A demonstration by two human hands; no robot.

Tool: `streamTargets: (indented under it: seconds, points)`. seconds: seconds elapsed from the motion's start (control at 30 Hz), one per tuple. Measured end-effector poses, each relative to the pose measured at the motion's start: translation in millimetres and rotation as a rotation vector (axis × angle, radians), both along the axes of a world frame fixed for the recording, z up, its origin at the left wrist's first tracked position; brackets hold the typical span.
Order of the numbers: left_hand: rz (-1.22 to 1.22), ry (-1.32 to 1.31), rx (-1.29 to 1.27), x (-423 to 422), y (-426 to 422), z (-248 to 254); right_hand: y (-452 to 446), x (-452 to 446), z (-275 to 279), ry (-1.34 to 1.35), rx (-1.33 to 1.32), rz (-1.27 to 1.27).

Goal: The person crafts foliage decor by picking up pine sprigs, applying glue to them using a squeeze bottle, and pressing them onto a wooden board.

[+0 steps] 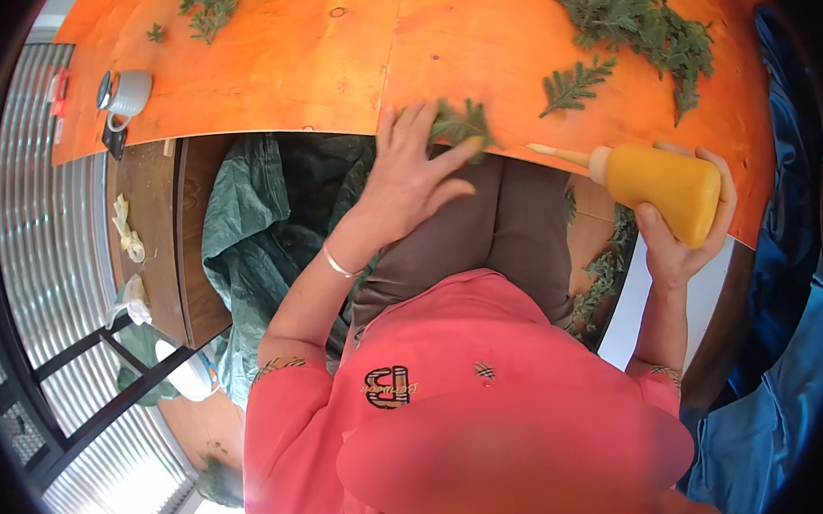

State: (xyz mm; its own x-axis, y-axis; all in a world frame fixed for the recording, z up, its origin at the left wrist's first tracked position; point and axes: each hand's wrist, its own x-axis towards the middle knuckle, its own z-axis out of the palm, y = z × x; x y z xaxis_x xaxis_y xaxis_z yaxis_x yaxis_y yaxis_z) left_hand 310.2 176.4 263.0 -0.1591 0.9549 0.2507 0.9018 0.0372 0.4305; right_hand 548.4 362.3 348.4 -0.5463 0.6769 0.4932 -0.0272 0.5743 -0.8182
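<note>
Two bare hands are at the tabletop's [281,68] near edge. The right hand [669,253] grasps a yellow squeeze bottle [664,190], nozzle [560,154] aimed toward an evergreen sprig [458,122]. The left hand [405,178] spreads over that sprig; blur hides any pinch. Beyond lie a loose sprig [575,86] and a heap of greenery [624,13]. Squeezing too hard could spill the contents; a brush could knock the edge sprig off.

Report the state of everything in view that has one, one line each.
Squeeze bottle: held in right hand, tilted, nozzle leftward.
Left hand: blurred, fingers spread; grip unclear.
Near evergreen sprig: at the table's edge, by left hand.
Evergreen pile: heaped.
Single evergreen sprig: lying loose.
Mug: upright, contents not visible.
Green sheet: crumpled.
</note>
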Motion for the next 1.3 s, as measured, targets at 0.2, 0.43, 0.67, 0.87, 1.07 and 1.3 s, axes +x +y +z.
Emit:
streamTargets:
  seconds: [0.2,0.43,0.67,0.87,1.07,1.3]
  points:
    - [0.354,0.281,-0.293,-0.5,-100.0,54.4,4.7,62.8,-1.9,0.044,-0.025,-0.263]
    - [-0.189,0.117,0.078,-22.8,46.6,52.2,1.8,86.3,-6.4,0.137,-0.008,-0.399]
    - [-0.598,0.062,0.125,-0.6,148.0,14.5,-5.5,110.1,-3.6,0.124,-0.012,-0.466]
    - [0.048,0.132,0.054,55.3,36.0,18.4,10.5,101.1,-19.3,0.164,-0.018,-0.446]
    - [0.2,-0.016,0.232,40.5,58.4,-2.4,20.4,64.2,-23.2,0.246,-0.057,-0.288]
    - [-0.013,0.224,0.347,16.2,75.8,3.1,18.5,47.8,-16.3,0.243,-0.07,-0.264]
